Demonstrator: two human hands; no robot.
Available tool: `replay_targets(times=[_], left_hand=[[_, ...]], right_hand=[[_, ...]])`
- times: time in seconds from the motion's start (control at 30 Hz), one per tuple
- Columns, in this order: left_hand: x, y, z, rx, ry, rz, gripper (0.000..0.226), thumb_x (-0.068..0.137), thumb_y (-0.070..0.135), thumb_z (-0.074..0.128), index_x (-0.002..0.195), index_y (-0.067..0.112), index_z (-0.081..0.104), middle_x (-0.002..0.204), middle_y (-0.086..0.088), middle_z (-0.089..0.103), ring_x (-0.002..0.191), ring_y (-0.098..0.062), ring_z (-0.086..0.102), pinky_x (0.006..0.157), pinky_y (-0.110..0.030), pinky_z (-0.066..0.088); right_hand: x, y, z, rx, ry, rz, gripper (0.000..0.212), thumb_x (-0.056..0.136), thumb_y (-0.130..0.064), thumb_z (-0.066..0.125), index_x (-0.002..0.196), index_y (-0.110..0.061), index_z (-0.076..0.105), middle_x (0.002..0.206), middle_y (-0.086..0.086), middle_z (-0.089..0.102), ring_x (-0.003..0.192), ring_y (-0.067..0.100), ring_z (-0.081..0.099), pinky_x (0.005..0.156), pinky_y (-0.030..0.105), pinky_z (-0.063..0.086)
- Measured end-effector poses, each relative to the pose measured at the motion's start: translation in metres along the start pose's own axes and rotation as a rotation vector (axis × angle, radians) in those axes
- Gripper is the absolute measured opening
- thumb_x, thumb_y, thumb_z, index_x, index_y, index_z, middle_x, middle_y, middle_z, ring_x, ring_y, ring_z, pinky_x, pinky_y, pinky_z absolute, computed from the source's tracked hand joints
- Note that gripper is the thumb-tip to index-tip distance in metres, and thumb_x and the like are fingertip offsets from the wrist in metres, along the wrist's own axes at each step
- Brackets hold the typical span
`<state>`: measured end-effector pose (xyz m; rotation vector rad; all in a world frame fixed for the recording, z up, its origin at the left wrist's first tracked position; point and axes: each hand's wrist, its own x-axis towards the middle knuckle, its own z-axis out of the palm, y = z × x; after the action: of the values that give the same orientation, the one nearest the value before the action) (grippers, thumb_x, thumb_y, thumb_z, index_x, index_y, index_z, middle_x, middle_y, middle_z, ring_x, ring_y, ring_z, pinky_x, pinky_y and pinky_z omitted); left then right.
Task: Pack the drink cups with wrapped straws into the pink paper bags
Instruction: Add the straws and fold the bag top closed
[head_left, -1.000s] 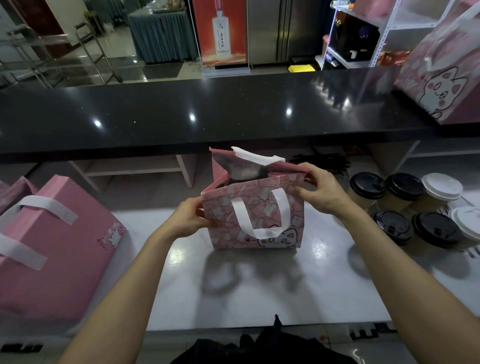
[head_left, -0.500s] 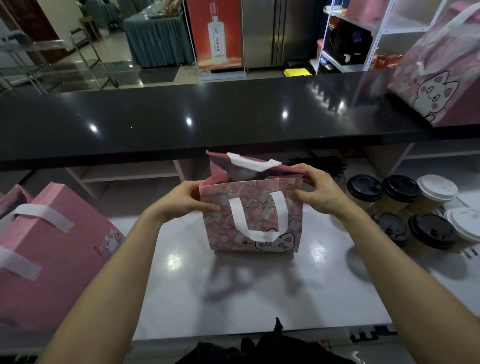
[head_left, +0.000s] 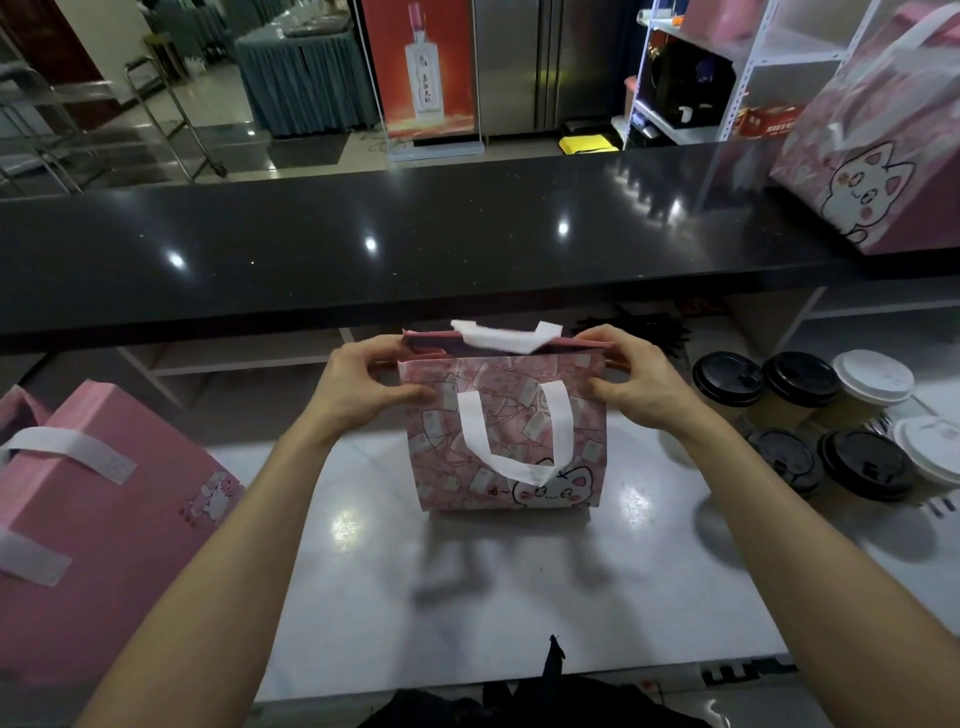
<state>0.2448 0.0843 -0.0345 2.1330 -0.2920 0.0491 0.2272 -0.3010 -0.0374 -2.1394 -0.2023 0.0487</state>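
We noted left hand (head_left: 363, 387) and right hand (head_left: 636, 387) pinching the pink bag (head_left: 506, 447) mouth; cups (head_left: 810, 415) at 3 o'clock remained unpacked (contents unseen).

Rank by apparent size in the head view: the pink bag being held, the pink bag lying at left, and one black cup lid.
1. Pink bag lying at left: looks largest, though it is nearer the camera, so true size is unsure.
2. Held pink bag, gripped by the left hand and right hand.
3. Black cup lid: plainly smallest.
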Motion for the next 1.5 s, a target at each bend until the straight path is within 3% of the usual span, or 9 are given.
replay_targets(times=[0.13,0.27,0.4,0.5,0.57,0.8,1.03,1.27,1.5], left_hand=[[-0.006,-0.005,0.006,-0.058,0.081,-0.071,0.055,0.067,0.050,0.093,0.116,0.030,0.078,0.117,0.017,0.074,0.102,-0.001,0.073,0.079,-0.012,0.060],[-0.009,-0.002,0.007,-0.215,0.024,-0.103,0.025,0.078,0.039,0.090,0.102,0.030,0.086,0.105,0.008,0.083,0.105,-0.011,0.078,0.087,-0.029,0.067],[-0.003,0.006,-0.005,-0.133,-0.131,-0.021,0.016,0.085,0.044,0.087,0.099,0.037,0.087,0.141,0.024,0.061,0.125,0.008,0.062,0.090,-0.016,0.059],[0.008,0.005,-0.013,-0.095,-0.225,-0.018,0.013,0.085,0.028,0.095,0.096,0.026,0.088,0.169,0.037,0.027,0.159,0.010,0.019,0.123,-0.031,0.031],[0.013,0.009,-0.014,-0.110,-0.273,-0.018,0.011,0.084,0.017,0.094,0.092,0.023,0.088,0.171,0.028,0.035,0.165,-0.004,0.018,0.130,-0.046,0.027],[0.012,0.014,-0.005,0.070,0.011,0.069,0.033,0.070,0.045,0.097,0.097,0.032,0.082,0.121,0.016,0.073,0.116,-0.005,0.071,0.100,-0.038,0.063],[0.005,0.005,0.015,0.133,0.171,0.105,0.058,0.082,0.026,0.096,0.116,0.039,0.050,0.099,0.016,0.076,0.100,0.002,0.074,0.089,-0.020,0.061],[0.007,-0.001,0.014,0.337,0.196,0.193,0.026,0.090,0.015,0.087,0.097,0.034,0.071,0.101,0.021,0.073,0.100,-0.002,0.069,0.086,-0.036,0.066],[0.004,0.007,0.012,0.392,0.137,0.226,0.031,0.086,0.061,0.085,0.094,0.034,0.071,0.098,0.020,0.068,0.094,-0.007,0.067,0.074,-0.026,0.061]], right_hand=[[0.001,0.002,0.000,0.005,0.007,-0.013,0.046,0.089,-0.024,0.088,0.125,-0.045,0.068,0.121,-0.018,0.075,0.128,0.008,0.066,0.114,0.053,0.053],[0.003,-0.001,0.001,0.022,-0.006,-0.021,0.053,0.091,-0.019,0.085,0.130,-0.050,0.065,0.121,-0.017,0.075,0.128,0.009,0.065,0.110,0.052,0.056],[0.004,0.000,-0.001,0.020,-0.002,-0.028,0.050,0.093,-0.017,0.086,0.125,-0.050,0.067,0.119,-0.017,0.076,0.127,0.010,0.066,0.108,0.050,0.057],[0.006,0.000,-0.001,0.003,-0.009,-0.026,0.041,0.093,-0.015,0.085,0.115,-0.047,0.072,0.114,-0.015,0.077,0.118,0.008,0.070,0.106,0.047,0.060],[0.008,-0.001,-0.001,-0.023,-0.005,-0.026,0.039,0.093,-0.015,0.084,0.112,-0.047,0.072,0.112,-0.016,0.076,0.114,0.006,0.071,0.101,0.044,0.063],[0.007,0.001,-0.006,-0.034,0.043,-0.045,0.044,0.090,-0.023,0.088,0.117,-0.052,0.068,0.114,-0.018,0.075,0.116,0.003,0.068,0.098,0.033,0.059],[0.006,-0.002,-0.004,-0.089,0.048,-0.079,0.041,0.092,-0.021,0.087,0.113,-0.045,0.061,0.112,-0.012,0.071,0.112,0.009,0.070,0.090,0.029,0.059],[0.006,-0.003,-0.006,-0.132,0.099,-0.113,0.036,0.093,-0.015,0.084,0.113,-0.036,0.062,0.116,-0.011,0.073,0.112,0.006,0.068,0.080,0.016,0.051],[-0.001,0.000,-0.001,-0.199,0.097,-0.172,0.027,0.090,-0.034,0.088,0.103,-0.028,0.065,0.109,-0.011,0.071,0.106,0.013,0.067,0.085,0.028,0.057]])
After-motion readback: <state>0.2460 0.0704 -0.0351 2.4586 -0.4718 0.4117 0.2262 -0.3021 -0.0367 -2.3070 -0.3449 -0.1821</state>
